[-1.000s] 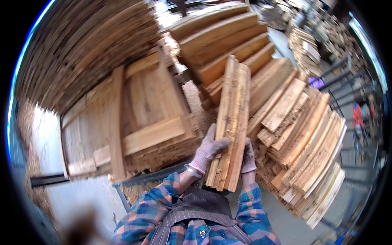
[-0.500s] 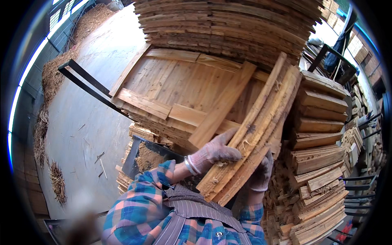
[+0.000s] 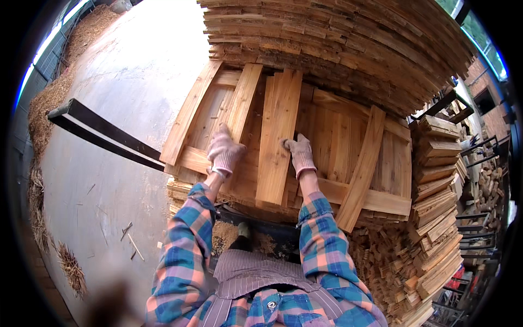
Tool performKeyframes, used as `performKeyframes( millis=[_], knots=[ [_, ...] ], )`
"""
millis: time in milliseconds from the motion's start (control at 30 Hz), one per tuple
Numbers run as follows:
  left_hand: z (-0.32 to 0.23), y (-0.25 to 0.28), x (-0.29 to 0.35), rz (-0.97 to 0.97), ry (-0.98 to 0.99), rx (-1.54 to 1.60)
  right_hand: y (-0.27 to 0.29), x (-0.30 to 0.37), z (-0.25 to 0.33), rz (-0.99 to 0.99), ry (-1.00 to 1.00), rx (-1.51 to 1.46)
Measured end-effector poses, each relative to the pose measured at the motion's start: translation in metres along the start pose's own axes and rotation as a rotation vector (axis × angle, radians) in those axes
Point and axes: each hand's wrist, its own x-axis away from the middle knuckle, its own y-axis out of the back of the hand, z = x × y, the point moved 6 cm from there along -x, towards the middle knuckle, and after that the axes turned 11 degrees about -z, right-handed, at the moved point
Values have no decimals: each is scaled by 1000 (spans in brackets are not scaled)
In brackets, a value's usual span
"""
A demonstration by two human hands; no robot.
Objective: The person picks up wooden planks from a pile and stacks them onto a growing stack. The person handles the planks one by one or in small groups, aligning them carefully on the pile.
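My left hand (image 3: 224, 151), in a pale knit glove, closes on the lower part of a narrow wooden plank (image 3: 245, 101), its thumb pointing right. My right hand (image 3: 301, 154), gloved too, is at the right edge of a wider plank (image 3: 277, 131), its thumb over the face and its other fingers partly hidden. Both planks lie across a layer of boards on top of the stack (image 3: 338, 144), with a gap between them. Further planks lie crosswise at the left end (image 3: 192, 111) and right (image 3: 362, 166), touching neither hand.
A tall stack of boards (image 3: 327, 43) rises behind. Piled wood pieces (image 3: 436, 218) stand on the right. Black metal bars (image 3: 109, 133) jut out at the left over the grey floor (image 3: 109, 180). Wood shavings (image 3: 81, 38) lie along the far-left wall.
The bundle of planks my hands held at the right now lies across the stack, spread apart. My hands have moved forward and left, and the view has shifted right.
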Motion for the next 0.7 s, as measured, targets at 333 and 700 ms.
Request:
performKeyframes(
  millis=[333, 700],
  knots=[
    [74, -8, -63, -40, -69, 149, 39, 14, 23, -78, -73, -215],
    [119, -2, -104, -384, -230, 540, 32, 16, 4, -124, -129, -184]
  ],
)
